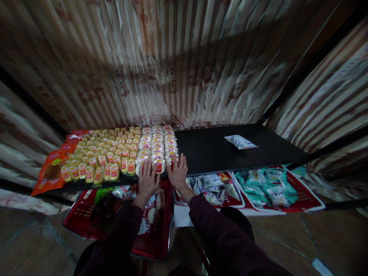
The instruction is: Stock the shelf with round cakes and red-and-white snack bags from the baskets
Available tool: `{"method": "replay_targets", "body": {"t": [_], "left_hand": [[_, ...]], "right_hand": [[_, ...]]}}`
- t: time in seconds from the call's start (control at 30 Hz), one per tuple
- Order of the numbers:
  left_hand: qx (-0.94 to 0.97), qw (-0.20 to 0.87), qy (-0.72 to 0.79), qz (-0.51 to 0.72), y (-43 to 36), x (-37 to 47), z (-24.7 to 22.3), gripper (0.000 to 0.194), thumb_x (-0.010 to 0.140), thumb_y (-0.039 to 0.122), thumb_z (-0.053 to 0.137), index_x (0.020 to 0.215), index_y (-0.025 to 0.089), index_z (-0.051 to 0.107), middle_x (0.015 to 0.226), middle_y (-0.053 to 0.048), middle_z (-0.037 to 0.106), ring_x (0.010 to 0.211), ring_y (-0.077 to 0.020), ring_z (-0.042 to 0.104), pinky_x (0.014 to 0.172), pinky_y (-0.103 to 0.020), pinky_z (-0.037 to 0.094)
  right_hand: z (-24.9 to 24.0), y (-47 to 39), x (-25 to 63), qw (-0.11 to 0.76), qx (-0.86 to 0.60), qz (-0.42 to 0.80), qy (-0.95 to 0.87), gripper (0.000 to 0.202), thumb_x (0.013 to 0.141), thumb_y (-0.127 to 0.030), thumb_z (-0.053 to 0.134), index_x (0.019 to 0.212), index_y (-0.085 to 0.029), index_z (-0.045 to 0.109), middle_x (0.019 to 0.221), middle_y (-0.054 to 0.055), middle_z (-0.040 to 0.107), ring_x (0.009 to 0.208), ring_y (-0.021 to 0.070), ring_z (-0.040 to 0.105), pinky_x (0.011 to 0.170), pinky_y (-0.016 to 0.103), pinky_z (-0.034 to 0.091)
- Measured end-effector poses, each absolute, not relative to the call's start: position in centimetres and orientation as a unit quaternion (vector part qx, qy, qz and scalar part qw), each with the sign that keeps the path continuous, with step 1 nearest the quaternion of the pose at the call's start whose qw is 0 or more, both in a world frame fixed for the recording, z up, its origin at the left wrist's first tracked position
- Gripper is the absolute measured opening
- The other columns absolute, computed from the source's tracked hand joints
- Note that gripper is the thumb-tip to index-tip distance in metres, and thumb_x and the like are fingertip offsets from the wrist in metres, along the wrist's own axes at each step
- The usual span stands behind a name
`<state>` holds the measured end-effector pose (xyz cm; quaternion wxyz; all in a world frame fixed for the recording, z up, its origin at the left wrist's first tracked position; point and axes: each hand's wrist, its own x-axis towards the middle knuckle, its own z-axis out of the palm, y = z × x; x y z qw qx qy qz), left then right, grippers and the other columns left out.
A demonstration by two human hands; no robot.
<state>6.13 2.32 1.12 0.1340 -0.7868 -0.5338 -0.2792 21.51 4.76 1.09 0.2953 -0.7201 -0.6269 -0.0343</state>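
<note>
Fingers (pixel 147 168) of both hands extended and slightly parted, head view, laid at the front ends of the white round packs (pixel 157 145), centre of the frame; nothing clenched, no pack lifted. Left hand (pixel 147 183) covers the front of the left and middle columns; right hand (pixel 178 176) lies at the front of the right-hand column, some fingertips beside its outer edge. How hard they press: cannot tell

Handling, as I judge it: flat hands, light and level pressure, since overlapping packs could slide or tip; right hand serves best as a side stop; avoid nudging the yellow packs (pixel 109 149) close by on the left

Containers, lower part of the frame, below the black shelf (pixel 201 149):

- left red basket (pixel 152 245), lower left: a green pack (pixel 100 194), white-and-red wrappers (pixel 123 191), pale round items (pixel 152 215), other contents too dim to name; left sleeve (pixel 123 230) hides part
- middle red basket (pixel 241 197), lower centre: blue-and-white striped packets (pixel 214 191)
- right red basket (pixel 312 193), lower right: teal-and-white packets (pixel 276 188), heaped

Shelf also bears orange pouches (pixel 50 170) far left, one pale sachet (pixel 240 142) right of centre
</note>
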Motion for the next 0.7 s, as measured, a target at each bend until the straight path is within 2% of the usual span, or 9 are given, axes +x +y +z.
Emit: {"method": "replay_targets", "body": {"t": [0.13,0.27,0.4,0.53,0.7], "left_hand": [[-0.786,0.126,-0.529,-0.293,0.8,6.9,0.8,0.048,0.087,0.021,0.045,0.133,0.008,0.046,0.148,-0.019,0.035,0.143,-0.0279,0.015,0.114,-0.051,0.02],[-0.788,0.068,-0.536,-0.296,-1.8,8.4,0.0,0.043,0.085,0.015,0.043,0.127,0.011,0.052,0.144,-0.016,0.042,0.143,-0.025,0.02,0.113,-0.048,0.026],[-0.779,-0.023,-0.559,-0.284,-5.2,9.7,-1.5,0.04,0.083,0.012,0.042,0.121,0.011,0.057,0.139,-0.016,0.048,0.139,-0.0249,0.03,0.111,-0.047,0.032],[-0.766,-0.136,-0.592,-0.208,-9.0,10.2,-2.4,0.039,0.087,0.018,0.041,0.121,0.01,0.058,0.132,-0.015,0.056,0.128,-0.0237,0.046,0.107,-0.041,0.039],[-0.721,-0.267,-0.628,-0.122,-12.7,9.9,-3.2,0.04,0.088,0.016,0.038,0.121,0.011,0.059,0.128,-0.015,0.059,0.122,-0.0215,0.052,0.107,-0.034,0.038]], "right_hand": [[1.5,3.8,21.8,0.322,-0.701,-0.046,-0.635,0.053,0.094,-0.039,0.035,0.142,-0.018,0.034,0.153,0.017,0.021,0.141,0.0309,0.016,0.107,0.05,0.026],[1.7,1.0,21.7,0.357,-0.651,-0.024,-0.669,0.051,0.094,-0.033,0.032,0.142,-0.014,0.034,0.152,0.017,0.021,0.141,0.0269,0.016,0.11,0.048,0.024],[0.3,-3.5,21.4,0.386,-0.607,0.042,-0.693,0.05,0.094,-0.032,0.03,0.142,-0.016,0.033,0.152,0.015,0.023,0.141,0.0253,0.019,0.111,0.05,0.026],[-2.4,-8.6,21.3,0.39,-0.613,0.113,-0.678,0.05,0.095,-0.034,0.027,0.14,-0.015,0.036,0.151,0.015,0.025,0.14,0.0235,0.023,0.111,0.049,0.027],[-5.4,-12.4,20.0,0.37,-0.621,0.22,-0.655,0.05,0.093,-0.034,0.028,0.137,-0.012,0.042,0.144,0.015,0.04,0.137,0.0218,0.031,0.112,0.046,0.03]]}}
